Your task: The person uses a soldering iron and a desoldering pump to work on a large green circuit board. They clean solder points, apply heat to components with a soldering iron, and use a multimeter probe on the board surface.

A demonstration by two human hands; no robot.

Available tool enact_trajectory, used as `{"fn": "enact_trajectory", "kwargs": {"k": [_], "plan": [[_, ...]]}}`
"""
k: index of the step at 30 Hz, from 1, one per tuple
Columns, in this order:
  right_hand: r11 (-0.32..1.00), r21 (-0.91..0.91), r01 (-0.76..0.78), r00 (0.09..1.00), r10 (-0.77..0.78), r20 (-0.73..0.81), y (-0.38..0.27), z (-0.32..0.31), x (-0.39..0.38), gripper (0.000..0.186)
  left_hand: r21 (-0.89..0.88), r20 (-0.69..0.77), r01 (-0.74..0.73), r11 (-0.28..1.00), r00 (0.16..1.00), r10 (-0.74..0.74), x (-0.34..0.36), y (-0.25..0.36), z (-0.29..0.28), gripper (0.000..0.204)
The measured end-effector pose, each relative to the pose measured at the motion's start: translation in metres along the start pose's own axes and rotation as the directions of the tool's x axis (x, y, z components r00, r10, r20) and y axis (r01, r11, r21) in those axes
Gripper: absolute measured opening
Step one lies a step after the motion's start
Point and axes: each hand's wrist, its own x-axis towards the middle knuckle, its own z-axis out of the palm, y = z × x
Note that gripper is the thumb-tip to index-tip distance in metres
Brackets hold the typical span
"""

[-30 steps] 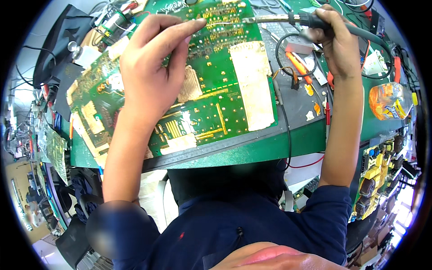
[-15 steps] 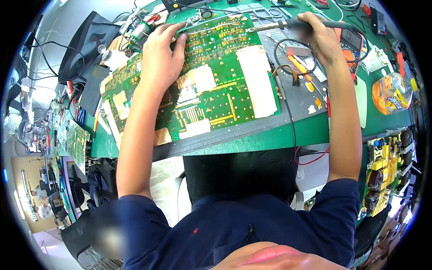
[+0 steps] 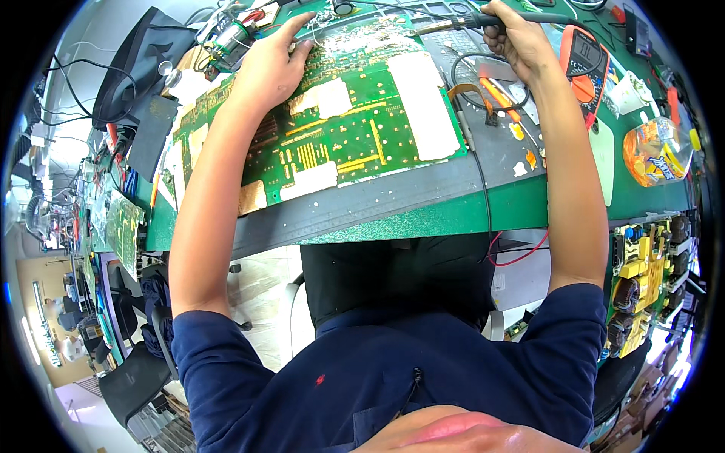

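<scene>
A large green circuit board (image 3: 355, 128) with pale blank patches and gold traces lies on a grey mat (image 3: 332, 200). My left hand (image 3: 272, 68) rests over its far left part, index finger stretched toward the far edge, thumb apart, and nothing shows in it. In my right hand (image 3: 521, 41), beyond the board's right side, is a black-handled tool with a long metal barrel (image 3: 445, 26). The barrel points left, its end over the board's far right corner. Whether it touches the board, I cannot tell. Glare covers the far strip of the board.
Right of the board lie an orange-handled tool (image 3: 498, 94) and black cable loops. Farther right are an orange multimeter (image 3: 585, 64) and a clear jar with orange contents (image 3: 658, 155). A green cylindrical device (image 3: 229, 36) stands at far left. Yellow-and-black component boards (image 3: 638, 291) are at lower right.
The board has slid away from me across the mat. My left hand's index finger has straightened, the thumb farther from it. My right hand has moved slightly farther away with the tool.
</scene>
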Motion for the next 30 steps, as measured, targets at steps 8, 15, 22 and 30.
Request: {"fn": "enact_trajectory", "kwargs": {"k": [8,15,22,30], "plan": [[0.998,-0.028,-0.060,0.998,0.060,0.002,-0.003,0.011,0.000,0.023,-0.007,0.120,-0.064,0.998,0.991,0.064,0.005,-0.007,-0.004,0.029],[0.992,-0.024,-0.121,0.989,0.123,0.087,0.005,0.003,0.036,0.023,0.047,0.050,-0.146,0.988,0.988,0.143,0.012,-0.014,-0.004,0.024],[0.996,-0.035,-0.080,0.984,0.084,0.156,0.001,0.008,0.048,0.024,0.082,0.017,-0.219,0.972,0.976,0.218,0.015,-0.014,-0.002,0.020],[0.996,-0.037,-0.081,0.990,0.085,0.111,-0.004,0.011,0.039,0.024,-0.068,0.008,-0.417,0.906,0.908,0.418,0.012,0.009,-0.006,0.027]]}}
